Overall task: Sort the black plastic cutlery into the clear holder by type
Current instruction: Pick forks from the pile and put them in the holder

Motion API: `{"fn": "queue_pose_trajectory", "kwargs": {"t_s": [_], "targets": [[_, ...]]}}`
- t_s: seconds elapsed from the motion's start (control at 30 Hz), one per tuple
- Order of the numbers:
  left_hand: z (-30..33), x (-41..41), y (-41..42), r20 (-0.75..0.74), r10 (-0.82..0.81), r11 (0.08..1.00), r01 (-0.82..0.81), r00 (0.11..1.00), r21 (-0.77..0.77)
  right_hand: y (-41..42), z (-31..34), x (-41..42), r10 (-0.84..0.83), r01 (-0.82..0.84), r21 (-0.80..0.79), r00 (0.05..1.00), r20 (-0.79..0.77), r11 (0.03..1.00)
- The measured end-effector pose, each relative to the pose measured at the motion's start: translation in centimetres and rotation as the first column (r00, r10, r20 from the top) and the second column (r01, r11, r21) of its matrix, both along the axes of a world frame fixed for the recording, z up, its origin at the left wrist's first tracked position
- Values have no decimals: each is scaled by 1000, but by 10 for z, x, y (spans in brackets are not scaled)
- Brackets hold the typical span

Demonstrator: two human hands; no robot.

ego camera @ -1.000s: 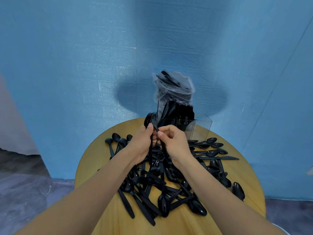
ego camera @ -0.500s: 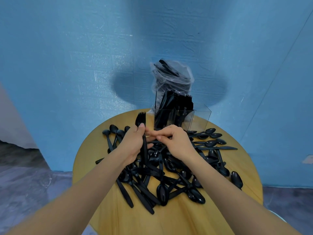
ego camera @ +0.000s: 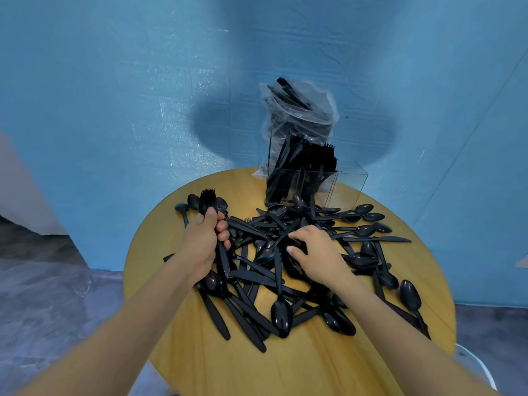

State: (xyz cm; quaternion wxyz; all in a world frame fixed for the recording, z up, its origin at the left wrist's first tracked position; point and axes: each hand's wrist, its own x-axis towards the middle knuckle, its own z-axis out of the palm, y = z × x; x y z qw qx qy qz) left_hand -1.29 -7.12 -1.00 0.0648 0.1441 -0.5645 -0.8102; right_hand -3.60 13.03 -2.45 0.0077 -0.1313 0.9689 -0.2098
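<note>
Over at nine o'clock, the left hand (ego camera: 204, 238) clamps a bunch of forks (ego camera: 208, 199), tines up, likely batching one type. Right hand (ego camera: 315, 251) fingers curl into the cutlery pile (ego camera: 274, 252), hunting more. At twelve o'clock, the clear holder (ego camera: 311, 181) on the surface (ego camera: 285, 364) stands with knives and forks upright.

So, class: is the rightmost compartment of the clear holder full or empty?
Empty, as far as shows: the clear holder has its rightmost compartment see-through to wall and table, while black cutlery stands in the compartments to its left.
</note>
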Motion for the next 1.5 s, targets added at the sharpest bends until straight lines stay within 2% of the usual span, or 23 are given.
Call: {"fn": "queue_pose_trajectory", "kwargs": {"t_s": [0.1,0.2,0.33,0.43,0.6,0.73,0.8,0.9,1.03,1.13,1.27,1.37,1.5], "targets": [[-4,2,-5,11,8,999,-8,1000,49,-7,3,0,-24,33,58,988,-153,998],[-6,2,-9,12,8,997,-9,1000,77,-16,13,-12,-10,9,-4,971,-238,1000],[-4,0,-11,6,-4,998,4,1000,63,-49,24,-39,107,-116,-35,974,-201,993],[-3,-2,-11,7,-13,999,13,1000,45,-77,23,-60,160,-164,-29,981,-109,986],[0,-9,-12,17,-11,999,10,1000,40,-99,11,-82,167,-177,217,984,60,960],[2,-16,-14,18,-40,998,39,999,53,-89,15,-89,128,-133,65,988,82,989],[4,-21,-13,15,-66,997,66,998,39,-76,21,-89,113,-112,-91,994,12,990],[8,-29,-8,-2,-103,995,103,995,15,-57,32,-85,73,-118,-331,987,-144,936],[17,-39,-2,-16,-91,996,91,996,2,-42,43,-83,19,-165,-493,958,-288,854],[22,-45,-2,-31,-61,997,59,998,-57,-36,49,-85,-20,-232,-508,896,-443,830],[30,-50,-4,-62,-33,990,24,998,-138,-28,63,-88,-101,-291,-459,746,-658,839],[36,-54,0,-74,-37,982,23,997,-186,-22,72,-87,-100,-321,-423,686,-720,847],[46,-51,14,-81,-120,967,98,989,-234,-20,79,-82,34,-426,-355,678,-734,832]]}}
